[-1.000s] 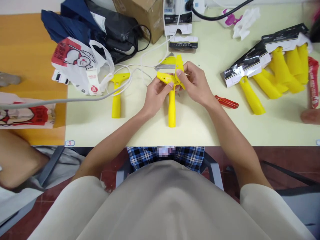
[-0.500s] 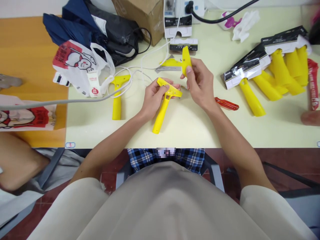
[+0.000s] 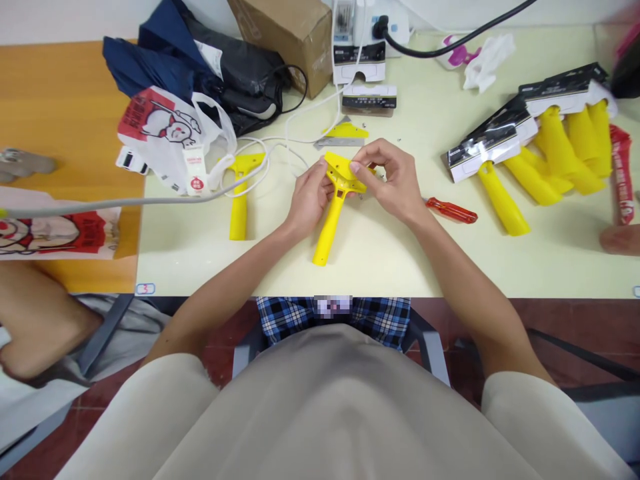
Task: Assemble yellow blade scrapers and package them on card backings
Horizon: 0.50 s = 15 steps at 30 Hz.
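Observation:
A yellow scraper handle [image 3: 327,230] with a wide head is gripped at its head by my left hand [image 3: 307,200], grip end toward me. My right hand [image 3: 393,180] pinches a yellow cover plate [image 3: 341,163] laid against that head. Fingers hide part of the head's right end. A red screwdriver [image 3: 453,211] lies just right of my right hand, its tip out of sight. Beyond my hands, another yellow plate [image 3: 353,129] and a grey metal blade [image 3: 340,142] lie on the table with several tiny screws [image 3: 364,125]. A second yellow scraper [image 3: 239,207] rests to the left.
Several packaged yellow scrapers [image 3: 555,147] are piled at the right. White cables [image 3: 280,139] cross the table at the left, near a plastic bag [image 3: 170,127] and dark blue cloth [image 3: 150,60]. A cardboard box [image 3: 300,47] stands behind. Another person's knee [image 3: 40,320] shows at left.
My right hand has come down and toward my left hand, bringing the yellow plate from the air onto the scraper's head. The camera view has shifted slightly.

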### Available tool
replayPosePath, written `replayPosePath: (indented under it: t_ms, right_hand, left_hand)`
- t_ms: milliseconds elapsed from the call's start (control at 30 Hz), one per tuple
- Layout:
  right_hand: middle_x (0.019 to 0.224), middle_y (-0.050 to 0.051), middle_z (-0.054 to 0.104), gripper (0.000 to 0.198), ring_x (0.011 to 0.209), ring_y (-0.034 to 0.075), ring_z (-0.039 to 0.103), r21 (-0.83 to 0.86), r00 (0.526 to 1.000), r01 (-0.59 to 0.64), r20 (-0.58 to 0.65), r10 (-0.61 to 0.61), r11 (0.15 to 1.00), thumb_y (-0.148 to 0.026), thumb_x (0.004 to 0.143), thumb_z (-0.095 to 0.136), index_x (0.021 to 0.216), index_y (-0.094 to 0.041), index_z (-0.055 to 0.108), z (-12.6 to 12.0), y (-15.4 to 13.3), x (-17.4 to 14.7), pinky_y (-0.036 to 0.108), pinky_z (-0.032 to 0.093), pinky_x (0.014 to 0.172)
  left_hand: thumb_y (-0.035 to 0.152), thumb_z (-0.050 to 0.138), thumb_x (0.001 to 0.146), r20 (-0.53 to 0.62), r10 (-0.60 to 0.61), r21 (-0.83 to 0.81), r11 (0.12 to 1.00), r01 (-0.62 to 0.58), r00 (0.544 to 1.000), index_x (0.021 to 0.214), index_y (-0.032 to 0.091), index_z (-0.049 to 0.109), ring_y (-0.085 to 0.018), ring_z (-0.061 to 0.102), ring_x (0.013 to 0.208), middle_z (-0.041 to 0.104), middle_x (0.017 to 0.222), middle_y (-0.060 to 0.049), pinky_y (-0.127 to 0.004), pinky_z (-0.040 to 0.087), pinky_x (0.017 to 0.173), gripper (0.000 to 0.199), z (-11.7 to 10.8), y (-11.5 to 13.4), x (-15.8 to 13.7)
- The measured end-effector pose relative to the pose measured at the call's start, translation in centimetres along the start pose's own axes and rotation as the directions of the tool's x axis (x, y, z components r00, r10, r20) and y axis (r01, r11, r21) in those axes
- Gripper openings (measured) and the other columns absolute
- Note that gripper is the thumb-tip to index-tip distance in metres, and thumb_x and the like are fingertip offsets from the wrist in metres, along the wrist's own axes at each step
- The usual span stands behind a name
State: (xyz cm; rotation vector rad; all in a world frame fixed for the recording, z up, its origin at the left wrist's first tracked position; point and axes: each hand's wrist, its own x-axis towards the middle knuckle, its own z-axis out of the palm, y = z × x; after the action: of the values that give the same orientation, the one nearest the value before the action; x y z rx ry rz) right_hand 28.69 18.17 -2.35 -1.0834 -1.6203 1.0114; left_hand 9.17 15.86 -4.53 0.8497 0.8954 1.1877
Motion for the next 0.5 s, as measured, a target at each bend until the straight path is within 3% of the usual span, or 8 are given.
replayPosePath:
  t_ms: [133, 233, 367, 500]
  right_hand:
    - [0.108, 0.007, 0.078, 0.075, 0.1, 0.019, 0.074, -0.016, 1.0, 0.002, -0.001, -0.002, 1.0, -0.097, 0.093, 0.077, 0.107, -0.023, 0.077, 0.3, 0.3, -0.1, 0.045, 0.068, 0.114]
    - [0.111, 0.007, 0.079, 0.07, 0.104, 0.019, 0.073, -0.035, 1.0, -0.012, -0.005, 0.012, 0.999, -0.094, 0.093, 0.08, 0.106, -0.024, 0.078, 0.5, 0.2, -0.3, 0.045, 0.067, 0.118]
    - [0.108, 0.006, 0.078, 0.068, 0.106, 0.019, 0.069, -0.105, 1.0, 0.027, -0.012, -0.028, 0.994, -0.092, 0.096, 0.078, 0.101, -0.024, 0.077, 0.5, -0.3, -0.4, 0.045, 0.064, 0.122]
    - [0.108, 0.01, 0.076, 0.067, 0.116, 0.023, 0.068, -0.123, 0.999, 0.043, 0.002, -0.043, 0.992, -0.092, 0.094, 0.079, 0.101, -0.026, 0.08, 0.3, -0.5, -0.3, 0.044, 0.065, 0.117]
  left_hand:
    - [0.09, 0.045, 0.114, 0.069, -0.014, 0.076, 0.997, 0.009, 0.998, 0.134, 0.025, 0.079, -0.03, 0.084, 0.134, 0.089, 0.125, -0.011, -0.046, 0.072, 0.116, 0.076, -0.4, 0.2, 0.2]
    - [0.09, 0.035, 0.116, 0.128, 0.035, 0.208, 0.976, -0.062, 0.991, 0.137, 0.026, 0.077, -0.03, 0.083, 0.137, 0.087, 0.134, -0.012, -0.05, 0.072, 0.118, 0.079, -0.9, -0.1, 0.3]
    - [0.089, 0.05, 0.113, 0.167, 0.152, 0.346, 0.916, -0.202, 0.974, 0.146, 0.032, 0.069, -0.032, 0.077, 0.151, 0.083, 0.145, -0.01, -0.055, 0.07, 0.122, 0.069, -1.2, -0.7, 0.1]
    - [0.094, 0.054, 0.108, 0.161, 0.189, 0.401, 0.884, -0.239, 0.969, 0.148, 0.034, 0.065, -0.035, 0.074, 0.155, 0.082, 0.145, -0.011, -0.057, 0.067, 0.125, 0.073, -1.1, -0.8, 0.0]
